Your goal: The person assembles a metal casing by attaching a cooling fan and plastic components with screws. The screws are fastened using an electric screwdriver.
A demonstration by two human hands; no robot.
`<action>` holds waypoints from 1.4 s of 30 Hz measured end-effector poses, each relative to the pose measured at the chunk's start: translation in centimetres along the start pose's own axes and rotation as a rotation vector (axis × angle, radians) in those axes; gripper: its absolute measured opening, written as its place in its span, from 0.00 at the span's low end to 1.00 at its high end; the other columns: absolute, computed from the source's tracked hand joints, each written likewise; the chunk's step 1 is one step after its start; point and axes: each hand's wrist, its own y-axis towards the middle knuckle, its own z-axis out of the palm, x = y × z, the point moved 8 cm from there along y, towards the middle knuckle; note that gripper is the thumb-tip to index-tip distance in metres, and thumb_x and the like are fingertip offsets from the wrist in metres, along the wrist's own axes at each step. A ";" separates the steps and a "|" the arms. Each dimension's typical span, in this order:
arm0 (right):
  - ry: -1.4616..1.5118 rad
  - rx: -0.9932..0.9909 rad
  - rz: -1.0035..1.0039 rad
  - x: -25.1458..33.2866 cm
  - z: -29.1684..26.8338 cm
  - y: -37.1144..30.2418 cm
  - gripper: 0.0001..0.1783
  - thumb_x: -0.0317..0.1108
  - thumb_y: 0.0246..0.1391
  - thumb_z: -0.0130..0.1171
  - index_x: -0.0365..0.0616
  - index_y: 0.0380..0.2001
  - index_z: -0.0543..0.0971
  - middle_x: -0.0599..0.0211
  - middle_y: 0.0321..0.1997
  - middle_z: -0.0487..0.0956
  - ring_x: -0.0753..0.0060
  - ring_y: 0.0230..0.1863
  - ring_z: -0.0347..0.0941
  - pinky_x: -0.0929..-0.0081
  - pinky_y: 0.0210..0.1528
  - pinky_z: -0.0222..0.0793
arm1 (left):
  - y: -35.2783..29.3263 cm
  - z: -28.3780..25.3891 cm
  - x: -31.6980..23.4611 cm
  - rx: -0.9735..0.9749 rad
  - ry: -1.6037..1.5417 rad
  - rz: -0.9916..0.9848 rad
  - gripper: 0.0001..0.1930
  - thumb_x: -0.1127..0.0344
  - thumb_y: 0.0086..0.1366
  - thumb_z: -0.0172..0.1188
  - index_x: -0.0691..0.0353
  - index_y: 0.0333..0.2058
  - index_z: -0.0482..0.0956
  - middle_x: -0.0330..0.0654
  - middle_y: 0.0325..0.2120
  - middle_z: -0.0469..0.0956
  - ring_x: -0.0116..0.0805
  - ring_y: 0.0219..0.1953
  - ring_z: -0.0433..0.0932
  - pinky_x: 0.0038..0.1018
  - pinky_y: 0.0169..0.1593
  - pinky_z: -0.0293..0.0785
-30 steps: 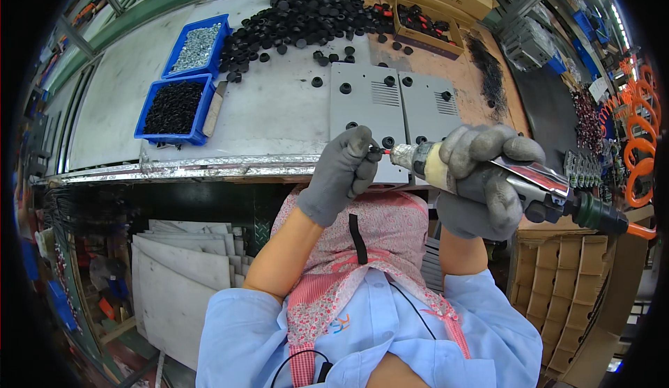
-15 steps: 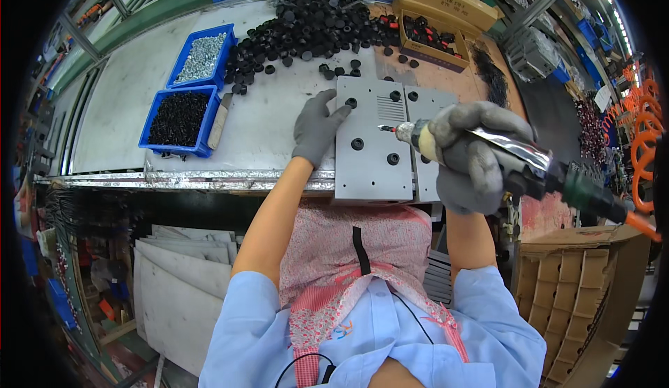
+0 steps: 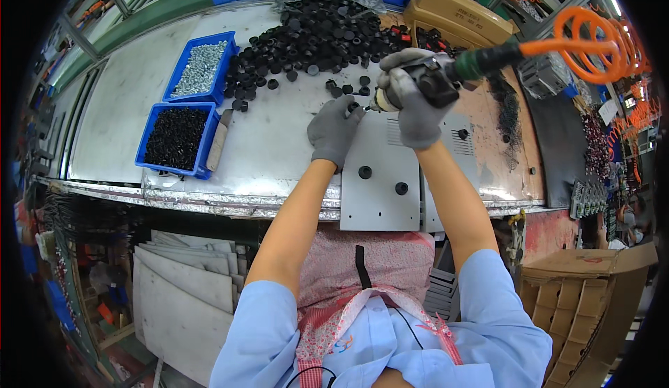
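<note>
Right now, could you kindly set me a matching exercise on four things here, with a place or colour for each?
1. Tool
2. Silver parts
3. Hose
4. Left panel

A. Orange
B. Grey, bearing black caps
C. In the right hand
D. In a blue bin

Pairs: 1-C, 2-D, 3-A, 4-B

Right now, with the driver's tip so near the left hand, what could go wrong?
If the driver slips, it might nick the left hand, whose fingers sit close to its tip, or scratch the gray panel. The orange coiled hose attached to it might also tug it off line in the right hand.
</note>
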 end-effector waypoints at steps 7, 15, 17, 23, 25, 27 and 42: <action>-0.088 0.012 -0.023 -6.1 -1.0 1.7 0.11 0.19 0.43 0.50 0.37 0.34 0.72 0.59 0.28 0.76 0.75 0.24 0.73 0.80 0.24 0.69 | 0.5 0.9 0.5 -0.012 -0.045 -0.033 0.15 0.52 0.53 0.59 0.48 0.40 0.76 0.36 0.34 0.76 0.34 0.35 0.76 0.30 0.36 0.71; -0.050 -0.020 0.085 -6.7 -1.1 2.8 0.11 0.19 0.45 0.49 0.38 0.34 0.71 0.59 0.28 0.76 0.73 0.24 0.73 0.79 0.24 0.70 | 1.0 0.9 0.5 -0.081 -0.051 0.066 0.14 0.51 0.53 0.58 0.48 0.36 0.77 0.36 0.28 0.76 0.35 0.32 0.76 0.31 0.34 0.70; -0.089 -0.005 0.145 -7.3 -0.9 3.0 0.09 0.20 0.44 0.50 0.38 0.33 0.72 0.60 0.27 0.76 0.75 0.24 0.72 0.81 0.23 0.68 | 1.0 1.0 0.4 -0.056 -0.041 0.053 0.14 0.51 0.53 0.58 0.48 0.36 0.77 0.36 0.28 0.76 0.35 0.31 0.76 0.31 0.34 0.70; -0.081 -0.013 0.140 -7.5 -1.2 2.9 0.08 0.20 0.44 0.50 0.38 0.30 0.73 0.62 0.25 0.76 0.77 0.24 0.72 0.83 0.22 0.67 | 1.0 0.7 0.1 -0.036 -0.023 0.030 0.14 0.50 0.53 0.58 0.48 0.35 0.77 0.37 0.28 0.76 0.36 0.31 0.76 0.31 0.33 0.70; -0.019 -0.006 0.174 -7.6 -1.0 2.8 0.08 0.20 0.44 0.50 0.38 0.31 0.73 0.63 0.25 0.75 0.78 0.24 0.72 0.83 0.23 0.67 | 0.8 0.8 0.2 -0.041 -0.039 0.041 0.14 0.50 0.53 0.58 0.48 0.35 0.77 0.37 0.28 0.76 0.36 0.31 0.76 0.31 0.34 0.70; -0.085 0.004 0.098 -6.2 -0.8 2.2 0.08 0.20 0.44 0.50 0.38 0.31 0.73 0.63 0.26 0.75 0.78 0.24 0.72 0.82 0.24 0.68 | 1.3 1.8 1.2 -0.003 -0.044 0.013 0.14 0.50 0.54 0.57 0.47 0.36 0.77 0.37 0.30 0.77 0.36 0.33 0.76 0.30 0.35 0.70; -0.015 0.074 -0.045 14.6 -1.9 -10.9 0.19 0.30 0.42 0.50 0.44 0.41 0.65 0.56 0.33 0.71 0.66 0.27 0.68 0.63 0.29 0.70 | -1.5 3.1 2.7 0.373 -2.036 -0.469 0.18 0.51 0.65 0.47 0.63 0.39 0.68 0.41 0.26 0.73 0.40 0.33 0.75 0.33 0.40 0.74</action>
